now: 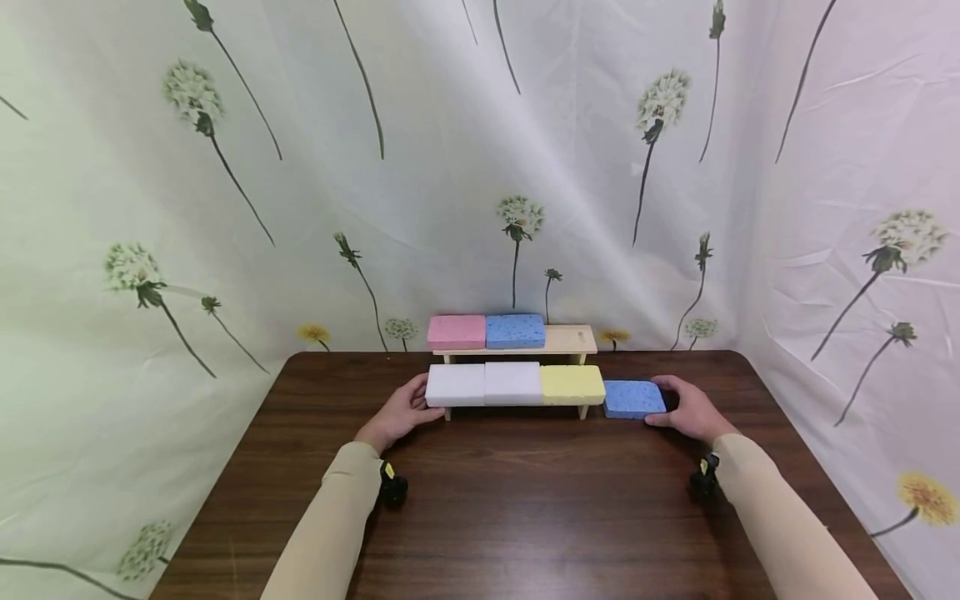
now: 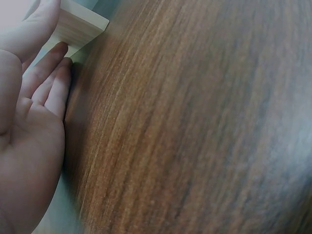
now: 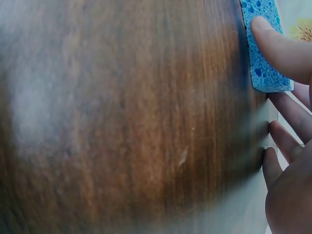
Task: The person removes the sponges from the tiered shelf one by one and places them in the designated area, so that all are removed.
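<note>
In the head view, a low two-step wooden stand bears sponges in two rows. On its front step are a left white block, a second white block and a yellow sponge. My left hand holds the left white block's outer end, thumb at the front, fingers at the side and behind; its lower fingers are near a stand leg. A blue sponge lies on the table beside the stand's right end. My right hand pinches its right end, thumb in front.
The stand's back step carries a pink sponge and another blue sponge, with bare wood at its right. Behind the brown table hangs a pale curtain printed with dandelions; it also runs along both sides.
</note>
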Tool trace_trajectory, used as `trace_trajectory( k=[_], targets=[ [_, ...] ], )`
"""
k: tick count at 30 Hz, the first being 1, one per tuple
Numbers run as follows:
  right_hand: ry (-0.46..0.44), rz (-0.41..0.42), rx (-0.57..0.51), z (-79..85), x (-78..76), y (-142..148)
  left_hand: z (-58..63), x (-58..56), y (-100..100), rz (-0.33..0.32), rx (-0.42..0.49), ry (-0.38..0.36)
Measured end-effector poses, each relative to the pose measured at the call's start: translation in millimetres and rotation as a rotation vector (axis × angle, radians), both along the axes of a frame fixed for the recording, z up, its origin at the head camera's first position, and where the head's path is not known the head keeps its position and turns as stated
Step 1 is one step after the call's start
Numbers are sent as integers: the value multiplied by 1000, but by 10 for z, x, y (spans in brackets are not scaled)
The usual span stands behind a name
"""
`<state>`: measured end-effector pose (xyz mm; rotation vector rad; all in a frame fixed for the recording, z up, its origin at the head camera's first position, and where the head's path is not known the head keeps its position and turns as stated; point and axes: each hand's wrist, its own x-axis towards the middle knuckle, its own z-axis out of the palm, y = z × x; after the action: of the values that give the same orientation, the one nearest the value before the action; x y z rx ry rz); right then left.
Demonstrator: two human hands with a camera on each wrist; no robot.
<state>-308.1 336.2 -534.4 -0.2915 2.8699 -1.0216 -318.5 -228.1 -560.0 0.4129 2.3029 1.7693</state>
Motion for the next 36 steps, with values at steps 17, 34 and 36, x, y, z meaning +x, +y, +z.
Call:
trace_trajectory(
  k=[17, 34, 36],
  targets=[
    [-32, 2, -38, 11, -6, 40, -8, 8, -13, -9, 4, 10],
    [61, -53, -54, 246, -48, -174, 43, 1, 22, -15, 7, 12],
    [72, -42, -74, 274, -48, -257, 39, 15, 4, -12, 7, 8]
  ],
)
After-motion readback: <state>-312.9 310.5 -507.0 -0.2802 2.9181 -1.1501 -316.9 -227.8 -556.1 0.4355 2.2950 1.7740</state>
